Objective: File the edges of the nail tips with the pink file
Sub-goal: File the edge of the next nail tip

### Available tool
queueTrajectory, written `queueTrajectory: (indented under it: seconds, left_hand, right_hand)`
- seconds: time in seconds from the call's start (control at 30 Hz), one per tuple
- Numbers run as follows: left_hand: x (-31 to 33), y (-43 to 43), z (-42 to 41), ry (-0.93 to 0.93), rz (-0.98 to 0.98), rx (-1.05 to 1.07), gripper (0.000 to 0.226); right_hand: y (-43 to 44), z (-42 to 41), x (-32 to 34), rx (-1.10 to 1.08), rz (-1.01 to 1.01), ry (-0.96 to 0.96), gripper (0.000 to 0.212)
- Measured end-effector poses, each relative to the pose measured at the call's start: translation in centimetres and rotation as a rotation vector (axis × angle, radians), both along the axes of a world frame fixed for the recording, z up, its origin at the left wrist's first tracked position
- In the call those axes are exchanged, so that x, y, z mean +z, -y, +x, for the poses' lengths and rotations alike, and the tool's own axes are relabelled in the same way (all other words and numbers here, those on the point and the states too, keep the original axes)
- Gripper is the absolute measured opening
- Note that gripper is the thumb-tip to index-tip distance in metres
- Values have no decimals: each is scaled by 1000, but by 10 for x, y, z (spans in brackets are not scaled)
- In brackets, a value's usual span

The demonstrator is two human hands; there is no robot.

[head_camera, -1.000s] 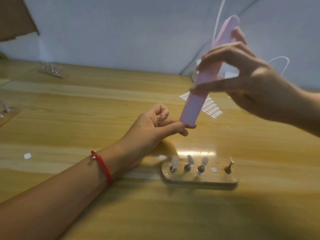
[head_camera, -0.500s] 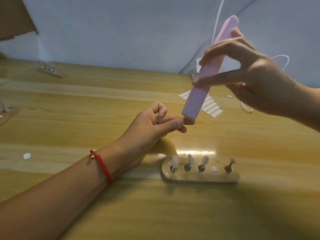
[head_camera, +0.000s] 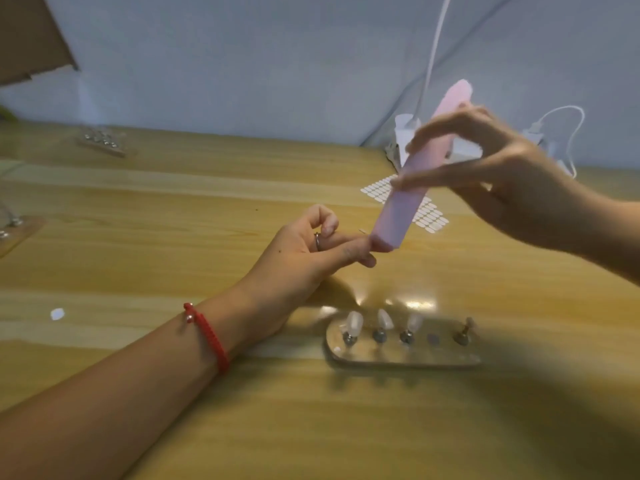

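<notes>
Gripping the long pink foam nail file [head_camera: 405, 206], the right hand [head_camera: 502, 174] has dropped slightly in frame; the left hand [head_camera: 304, 258] pinches what may be a nail tip [head_camera: 373, 242] against the file's lower end.

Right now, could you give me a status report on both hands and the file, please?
Right hand grips long pink block file, tilted. Left hand pinches small metal piece, mostly hidden, at file's lower end. Nothing in the way.

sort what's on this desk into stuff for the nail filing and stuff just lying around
In use: pink file, right hand, left hand pinching what looks like a nail tip, stand of nail tips.
Lying about: sticker sheet, white cable, far stand, white scrap.
</notes>
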State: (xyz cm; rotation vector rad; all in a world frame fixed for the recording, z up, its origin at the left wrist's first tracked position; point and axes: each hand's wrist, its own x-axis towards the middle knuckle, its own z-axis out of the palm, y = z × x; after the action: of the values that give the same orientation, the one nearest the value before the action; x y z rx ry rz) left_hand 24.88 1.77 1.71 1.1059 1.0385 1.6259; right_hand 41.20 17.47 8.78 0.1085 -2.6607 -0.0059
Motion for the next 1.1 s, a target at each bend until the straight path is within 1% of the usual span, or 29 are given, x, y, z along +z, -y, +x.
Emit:
queueTrajectory:
  seconds: [0.03, 0.13, 0.17, 0.23, 0.3, 0.4, 0.53, 0.67, 0.8, 0.87, 0.93, 1.03, 1.1]
  left_hand:
    - [0, 0, 0, 1, -5, 5, 38]
    - [2, 2, 1, 15, -26, -40, 33]
    - [2, 2, 1, 8, -16, -39, 34]
    - [2, 1, 1, -13, 0, -2, 38]
    - [1, 1, 1, -16, -9, 18, 38]
    - [0, 1, 2, 48, -25, -28, 32]
    - [1, 1, 1, -11, 1, 19, 36]
    - [1, 1, 2, 30, -32, -43, 32]
    - [2, 1, 2, -27, -9, 9, 38]
    - [1, 1, 2, 20, -29, -6, 35]
    - [0, 1, 2, 10, -42, 11, 34]
    - [2, 2, 1, -64, -31, 27, 39]
    - [1, 2, 0, -59, -35, 14, 40]
  right_hand:
    - [3, -2, -1, -15, -8, -16, 34]
    - [9, -2, -9, 16, 79, 7, 47]
    - [10, -2, -10, 4, 73, 18, 47]
    - [0, -1, -4, -49, 24, 10, 41]
    - [-3, -2, -2, -53, -21, -6, 38]
    - [12, -8, -15, 49, 6, 28, 41]
    - [-1, -10, -4, -62, -73, -20, 37]
    - [10, -8, -14, 22, -2, 54, 36]
    - [0, -5, -5, -68, -66, -10, 35]
    - [9, -6, -16, -5, -38, 10, 39]
    - [11, -7, -22, 23, -22, 34, 37]
    - [-24, 6, -8, -168, -18, -68, 34]
    - [-44, 23, -3, -272, -3, -127, 35]
